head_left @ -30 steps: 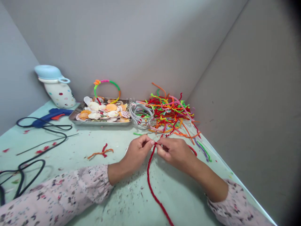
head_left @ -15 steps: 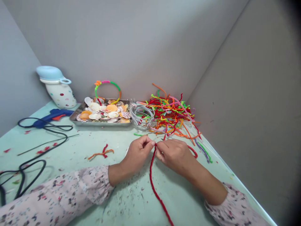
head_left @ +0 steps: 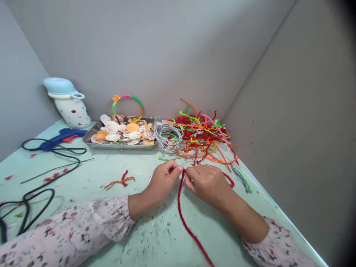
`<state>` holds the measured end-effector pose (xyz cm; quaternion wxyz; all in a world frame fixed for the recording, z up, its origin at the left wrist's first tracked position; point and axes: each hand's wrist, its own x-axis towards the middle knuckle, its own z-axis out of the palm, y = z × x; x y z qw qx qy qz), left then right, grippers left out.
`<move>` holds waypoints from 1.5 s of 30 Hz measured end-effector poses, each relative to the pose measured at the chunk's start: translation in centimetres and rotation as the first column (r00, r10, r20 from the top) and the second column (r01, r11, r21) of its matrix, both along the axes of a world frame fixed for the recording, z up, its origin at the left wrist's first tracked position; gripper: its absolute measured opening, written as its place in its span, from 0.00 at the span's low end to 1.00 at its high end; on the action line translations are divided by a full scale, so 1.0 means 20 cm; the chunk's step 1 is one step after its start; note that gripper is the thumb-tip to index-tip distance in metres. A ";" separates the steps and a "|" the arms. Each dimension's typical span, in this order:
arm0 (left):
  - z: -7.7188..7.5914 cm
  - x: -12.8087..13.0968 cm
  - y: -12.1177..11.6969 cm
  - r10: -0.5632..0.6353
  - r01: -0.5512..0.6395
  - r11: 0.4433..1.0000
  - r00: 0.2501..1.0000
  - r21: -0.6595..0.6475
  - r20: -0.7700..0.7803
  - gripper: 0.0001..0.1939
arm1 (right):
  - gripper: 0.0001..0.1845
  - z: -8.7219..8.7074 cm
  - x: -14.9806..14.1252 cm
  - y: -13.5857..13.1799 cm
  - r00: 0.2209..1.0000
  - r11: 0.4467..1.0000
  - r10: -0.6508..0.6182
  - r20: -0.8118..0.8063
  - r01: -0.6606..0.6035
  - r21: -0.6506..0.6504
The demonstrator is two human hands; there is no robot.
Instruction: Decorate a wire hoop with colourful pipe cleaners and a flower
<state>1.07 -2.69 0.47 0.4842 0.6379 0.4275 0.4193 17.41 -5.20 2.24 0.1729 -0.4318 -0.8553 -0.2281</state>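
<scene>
A long red pipe cleaner (head_left: 182, 218) hangs from between my fingertips and curves down across the table toward me. My left hand (head_left: 166, 178) is closed, thumb and forefinger pinched at its upper end. Right beside it, my right hand (head_left: 207, 183) pinches the same spot with curled fingers. A thin pale wire arcs just above the fingertips, partly hidden by the hands. Behind the right hand shows a curved red fuzzy piece (head_left: 228, 179); whether it joins the pipe cleaner is hidden.
A metal tray (head_left: 122, 147) of shells, with a colourful ring standing in it, is at the back. Coiled grey wire (head_left: 168, 135) and a heap of pipe cleaners (head_left: 203, 129) lie right. At left are a bottle (head_left: 72, 111), a blue glue gun (head_left: 57, 141) and black cord (head_left: 41, 189).
The lower end of the red pipe cleaner has swung slightly to the right. Both hands keep the same pinch in almost the same place.
</scene>
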 end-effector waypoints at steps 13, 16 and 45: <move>0.01 0.00 0.00 0.024 -0.024 1.000 0.999 0.011 0.038 0.12 | 0.11 0.05 0.00 0.01 0.919 0.873 -0.175 -0.355 -0.022 -0.488; 0.00 0.00 0.00 0.027 -0.026 1.000 0.998 -0.016 0.065 0.12 | 0.12 0.09 0.01 0.04 0.809 0.708 -0.291 -0.511 -0.177 -0.684; 0.01 -0.01 -0.02 -0.014 0.031 0.978 0.997 0.208 -0.081 0.07 | 0.08 0.18 0.05 0.02 0.718 0.633 -0.407 -0.565 -0.224 -0.741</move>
